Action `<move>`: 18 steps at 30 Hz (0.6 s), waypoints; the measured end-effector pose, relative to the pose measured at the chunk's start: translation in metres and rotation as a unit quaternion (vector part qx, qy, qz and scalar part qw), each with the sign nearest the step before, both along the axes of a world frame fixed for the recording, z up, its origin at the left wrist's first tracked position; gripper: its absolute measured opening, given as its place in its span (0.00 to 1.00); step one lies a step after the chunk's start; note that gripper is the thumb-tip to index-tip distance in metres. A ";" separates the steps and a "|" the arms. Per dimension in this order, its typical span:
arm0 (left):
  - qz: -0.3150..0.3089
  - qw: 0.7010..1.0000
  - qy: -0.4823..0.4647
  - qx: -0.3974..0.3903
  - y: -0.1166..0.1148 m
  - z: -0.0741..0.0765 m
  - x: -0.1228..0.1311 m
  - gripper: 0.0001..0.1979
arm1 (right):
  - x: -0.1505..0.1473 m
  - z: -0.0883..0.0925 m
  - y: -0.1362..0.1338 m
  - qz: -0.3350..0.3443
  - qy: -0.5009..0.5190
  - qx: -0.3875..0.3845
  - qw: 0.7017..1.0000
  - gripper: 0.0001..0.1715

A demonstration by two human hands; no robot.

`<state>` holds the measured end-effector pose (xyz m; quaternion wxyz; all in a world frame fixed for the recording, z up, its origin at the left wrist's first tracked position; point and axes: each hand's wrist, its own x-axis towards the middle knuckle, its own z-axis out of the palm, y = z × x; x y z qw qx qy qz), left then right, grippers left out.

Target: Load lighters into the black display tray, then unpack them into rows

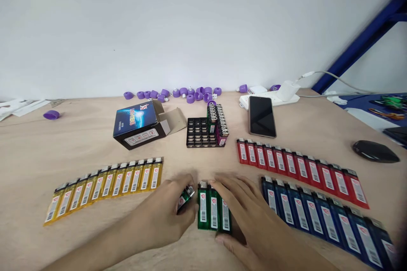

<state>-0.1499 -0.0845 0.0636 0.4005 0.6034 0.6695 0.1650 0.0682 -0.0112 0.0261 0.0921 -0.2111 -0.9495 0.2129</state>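
Observation:
My left hand (168, 214) is closed around a green lighter (185, 198), whose metal top sticks out by the fingertips. Just right of it, three green lighters (213, 209) lie side by side on the table. My right hand (248, 214) rests over the rightmost of them, fingers spread, the thumb near its lower end. Farther back stands a black tray (193, 140), with green lighters (211, 117) and purple lighters (222, 129) upright in its right-hand slots; its left slots are bare.
Yellow lighters (117, 180) lie in a row at left, red lighters (300, 165) and blue lighters (327, 222) at right. Behind are an open blue box (136, 123), purple caps (190, 98), a phone (261, 116) and a power strip (288, 100). A black mouse (375, 151) lies far right.

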 end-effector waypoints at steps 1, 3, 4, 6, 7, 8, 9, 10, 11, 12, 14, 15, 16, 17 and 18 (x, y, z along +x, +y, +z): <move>0.008 1.000 0.020 -0.005 -0.001 0.002 -0.002 0.03 | 0.000 0.000 0.000 0.001 -0.002 0.005 1.000 0.50; 0.015 0.999 0.036 -0.019 -0.002 0.005 -0.004 0.04 | 0.001 -0.002 -0.001 0.000 0.002 0.012 1.000 0.50; 0.020 0.999 0.035 -0.026 -0.003 0.006 -0.004 0.04 | 0.001 -0.003 -0.002 0.000 0.006 0.015 1.000 0.50; 0.022 0.999 0.032 -0.033 -0.004 0.008 -0.005 0.05 | 0.002 -0.005 -0.003 -0.002 0.012 0.020 1.000 0.50; 0.025 0.999 0.039 -0.029 -0.005 0.009 -0.005 0.06 | 0.002 -0.006 -0.003 -0.002 0.014 0.022 1.000 0.49; 0.026 0.998 0.050 -0.022 -0.005 0.009 -0.005 0.08 | 0.002 -0.006 -0.003 -0.002 0.013 0.023 1.000 0.49; 0.026 0.997 0.066 -0.013 -0.005 0.009 -0.005 0.09 | 0.003 -0.006 -0.003 -0.003 0.009 0.022 1.000 0.49; 0.025 0.996 0.085 -0.004 -0.005 0.008 -0.005 0.10 | 0.003 -0.006 -0.003 -0.004 0.005 0.021 1.000 0.49; 0.023 0.994 0.103 0.005 -0.005 0.007 -0.005 0.10 | 0.003 -0.005 -0.003 -0.005 0.002 0.021 1.000 0.49; 0.021 0.993 0.118 0.010 -0.005 0.005 -0.005 0.10 | 0.003 -0.004 -0.003 -0.005 -0.002 0.021 1.000 0.49; 0.018 0.993 0.121 0.007 -0.003 0.000 -0.005 0.09 | 0.002 -0.003 -0.002 -0.007 -0.005 0.021 1.000 0.50; 0.022 0.994 0.110 0.000 -0.002 -0.003 -0.005 0.09 | 0.002 -0.002 -0.002 -0.006 -0.006 0.020 1.000 0.50; 0.028 0.995 0.094 -0.011 -0.001 -0.006 -0.004 0.08 | 0.001 -0.002 -0.002 -0.004 -0.005 0.019 1.000 0.50; 0.036 0.996 0.077 -0.020 0.000 -0.009 -0.004 0.08 | 0.000 -0.001 -0.002 -0.002 -0.005 0.016 1.000 0.50; 0.042 0.997 0.062 -0.024 0.000 -0.011 -0.004 0.07 | 0.000 -0.001 -0.002 -0.001 -0.004 0.015 1.000 0.49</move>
